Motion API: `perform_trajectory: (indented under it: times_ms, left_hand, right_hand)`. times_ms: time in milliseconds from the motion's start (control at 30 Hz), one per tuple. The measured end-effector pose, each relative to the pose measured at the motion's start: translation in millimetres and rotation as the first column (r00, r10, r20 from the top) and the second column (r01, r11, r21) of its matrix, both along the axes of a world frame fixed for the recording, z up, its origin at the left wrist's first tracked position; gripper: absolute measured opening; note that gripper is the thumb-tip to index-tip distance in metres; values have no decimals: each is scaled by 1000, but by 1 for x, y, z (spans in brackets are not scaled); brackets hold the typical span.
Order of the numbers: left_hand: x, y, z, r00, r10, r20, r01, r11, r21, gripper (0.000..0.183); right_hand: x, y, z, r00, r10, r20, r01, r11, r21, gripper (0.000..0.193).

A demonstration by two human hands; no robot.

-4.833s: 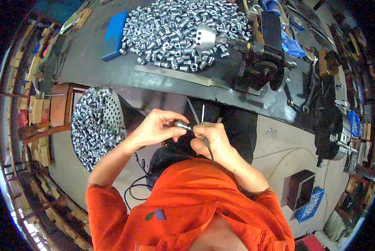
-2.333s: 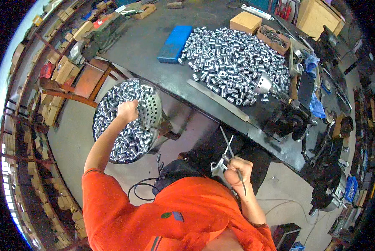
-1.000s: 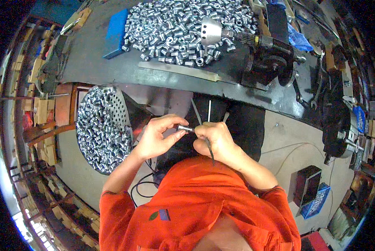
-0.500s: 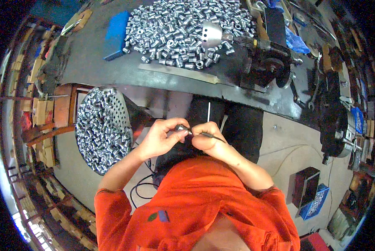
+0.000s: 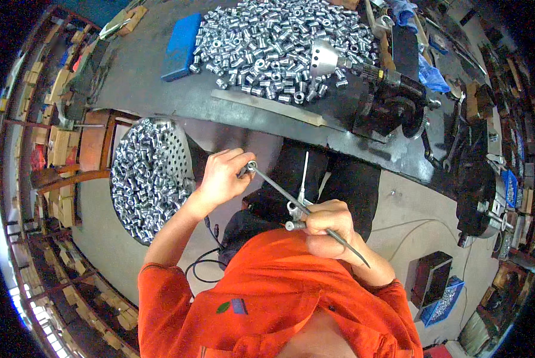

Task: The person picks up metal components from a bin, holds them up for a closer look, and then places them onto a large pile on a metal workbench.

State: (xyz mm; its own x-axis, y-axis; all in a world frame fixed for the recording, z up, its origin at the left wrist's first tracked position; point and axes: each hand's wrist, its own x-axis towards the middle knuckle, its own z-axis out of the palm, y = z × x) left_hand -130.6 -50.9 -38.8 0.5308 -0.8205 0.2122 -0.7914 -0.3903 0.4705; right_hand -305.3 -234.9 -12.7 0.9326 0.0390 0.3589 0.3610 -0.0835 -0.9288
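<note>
My left hand (image 5: 224, 177) is closed around a small metal fitting (image 5: 252, 166), its round open end facing the right hand. My right hand (image 5: 329, 225) grips a long, thin grey metal rod (image 5: 282, 192) that looks like a slim file. One end of the rod meets the fitting's open end; whether it goes inside is too small to tell. Its other end passes under my right fingers and sticks out past the wrist. A short dark cylinder (image 5: 294, 225) with a pale, holed end also juts from my right hand. Both hands are over my lap.
A perforated round stool (image 5: 178, 156) at left bears many similar fittings (image 5: 145, 185). More fittings (image 5: 279, 48) are heaped on the dark bench (image 5: 142, 89), beside a blue block (image 5: 182, 48) and a machine (image 5: 392, 104). A blue bin (image 5: 443, 303) stands on the floor at right.
The hands were close together over the fitting. My left hand has gone up and the right hand down and rightward, and the rod now spans between them. The view has shifted slightly.
</note>
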Motion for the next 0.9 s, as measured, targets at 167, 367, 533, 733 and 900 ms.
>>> perform_trajectory:
  times_ms: [167,367,533,733,900]
  left_hand:
    - [0,1,2,999,-32,25,32,999,-7,23]
    - [-1,-2,4,986,-148,75,149,989,-2,29]
    - [-9,-21,2,966,-246,80,249,968,-36,33]
    - [49,-65,0,991,-37,132,27,997,75,21]
    - [142,-105,23,977,142,-156,-190,913,-361,39]
  right_hand:
    - [3,2,3,999,8,-45,-9,1000,-10,29]
    - [12,6,-3,980,28,-195,-18,998,54,25]
    - [35,14,-25,995,-65,-76,53,987,-151,25]
    - [12,-7,-18,923,-341,178,378,887,-265,26]
    - [4,-11,-14,921,-349,173,383,894,-234,27]
